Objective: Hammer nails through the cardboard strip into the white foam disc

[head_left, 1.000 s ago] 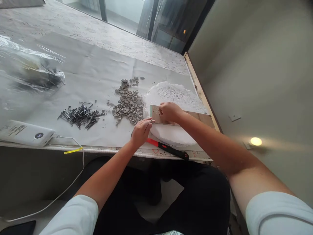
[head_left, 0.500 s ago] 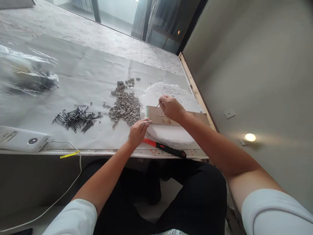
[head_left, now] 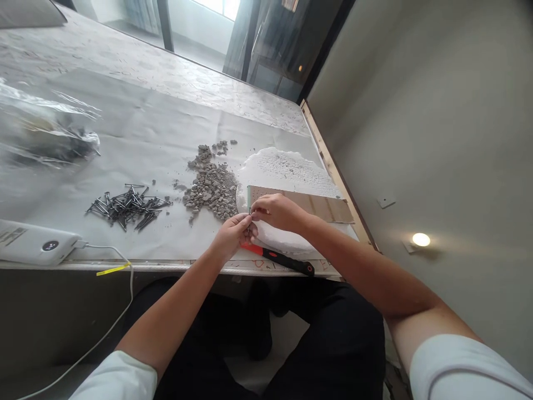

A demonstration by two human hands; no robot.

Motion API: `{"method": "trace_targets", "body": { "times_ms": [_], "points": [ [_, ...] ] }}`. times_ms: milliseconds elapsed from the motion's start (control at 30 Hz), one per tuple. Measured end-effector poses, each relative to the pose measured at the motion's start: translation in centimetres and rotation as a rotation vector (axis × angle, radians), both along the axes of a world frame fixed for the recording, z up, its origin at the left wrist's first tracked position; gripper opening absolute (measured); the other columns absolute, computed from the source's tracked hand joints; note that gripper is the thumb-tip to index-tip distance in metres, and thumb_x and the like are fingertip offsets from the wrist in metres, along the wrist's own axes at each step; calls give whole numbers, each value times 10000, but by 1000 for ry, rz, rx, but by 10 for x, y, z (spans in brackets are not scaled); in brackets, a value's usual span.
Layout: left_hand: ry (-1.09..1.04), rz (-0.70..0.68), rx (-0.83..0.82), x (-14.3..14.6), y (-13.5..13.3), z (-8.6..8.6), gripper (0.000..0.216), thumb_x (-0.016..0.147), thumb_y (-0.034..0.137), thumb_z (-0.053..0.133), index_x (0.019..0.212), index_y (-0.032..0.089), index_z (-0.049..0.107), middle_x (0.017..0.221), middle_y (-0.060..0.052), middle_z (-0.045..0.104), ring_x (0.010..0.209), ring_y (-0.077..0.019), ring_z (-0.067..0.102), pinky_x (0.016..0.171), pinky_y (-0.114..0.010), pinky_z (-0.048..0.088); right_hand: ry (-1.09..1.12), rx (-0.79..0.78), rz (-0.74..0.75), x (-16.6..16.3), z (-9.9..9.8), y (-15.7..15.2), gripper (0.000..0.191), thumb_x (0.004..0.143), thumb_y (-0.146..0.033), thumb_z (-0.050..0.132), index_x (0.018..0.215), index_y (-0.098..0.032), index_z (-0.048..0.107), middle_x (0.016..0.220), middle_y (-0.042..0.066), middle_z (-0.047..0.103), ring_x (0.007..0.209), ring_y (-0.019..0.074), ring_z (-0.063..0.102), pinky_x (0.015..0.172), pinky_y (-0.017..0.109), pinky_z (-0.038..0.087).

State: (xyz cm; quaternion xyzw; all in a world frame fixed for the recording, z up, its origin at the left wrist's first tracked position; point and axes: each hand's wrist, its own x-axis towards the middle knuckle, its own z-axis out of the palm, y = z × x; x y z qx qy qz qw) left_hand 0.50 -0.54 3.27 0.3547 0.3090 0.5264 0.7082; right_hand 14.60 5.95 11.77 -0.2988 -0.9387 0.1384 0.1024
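Hands first, nearest me: my left hand (head_left: 231,236) and right hand (head_left: 275,211) meet fingertip to fingertip at the near-left corner of the wooden board (head_left: 316,204), both pinched shut on small nails too blurred to count; the board's long axis runs off rightward over the white foam (head_left: 287,166), hammer (head_left: 278,256) just below, nail pile (head_left: 127,203) farther left on the table (head_left: 145,133)
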Motion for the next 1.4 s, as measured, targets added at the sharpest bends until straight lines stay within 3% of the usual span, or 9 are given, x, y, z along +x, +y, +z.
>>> {"method": "trace_targets", "body": {
  "times_ms": [67,167,267,367,433,833,1100,1400],
  "points": [
    [30,23,31,0,1,-2,282,755,425,604,793,151,550,543,21,564,419,-71,483,415,-191,362,-19,85,-87,7,1,9,241,880,-232,459,906,-118,670,823,73,651,718,128,553,657,227,390],
    [212,199,169,-1,3,-4,288,803,448,531,769,162,549,705,-45,663,545,-111,563,492,-228,428,-218,255,-224,18,-2,23,333,910,-190,359,865,-108,678,882,102,651,756,149,563,667,251,387],
    [491,354,356,-1,3,-7,282,851,429,462,786,176,570,989,-99,690,856,-180,624,724,-300,488,-422,273,-194,22,-13,30,296,872,-152,402,780,-110,680,878,102,652,736,157,571,635,257,381],
    [657,358,475,-1,4,-14,280,877,397,416,856,186,600,1155,-100,632,1132,-218,532,918,-359,437,-480,256,-154,18,-26,32,225,821,-108,457,752,-107,671,874,104,652,752,170,580,639,262,384],
    [715,339,504,-1,5,-20,296,887,381,392,911,186,614,1190,-100,612,1190,-221,489,952,-368,424,-509,256,-151,15,-31,32,212,803,-77,456,772,-92,664,883,124,647,770,185,585,645,271,387],
    [961,404,667,-4,12,-32,312,897,279,367,1043,180,624,1140,-93,635,1158,-201,517,974,-376,417,-558,266,-184,2,-33,31,240,794,-56,422,902,-72,636,955,176,625,858,244,596,671,303,422],
    [995,400,678,-7,9,-35,318,894,261,376,1096,184,609,1167,-91,622,1183,-206,497,984,-392,415,-547,247,-273,-9,-34,34,201,811,-168,490,923,-88,638,976,168,635,858,227,611,683,277,441],
    [1011,417,679,-11,8,-30,329,894,269,368,1096,192,617,1160,-92,627,1151,-209,527,972,-407,434,-541,200,-256,-8,-15,43,181,804,-200,506,872,-143,664,949,104,669,822,193,623,666,251,430]
  ]
}}
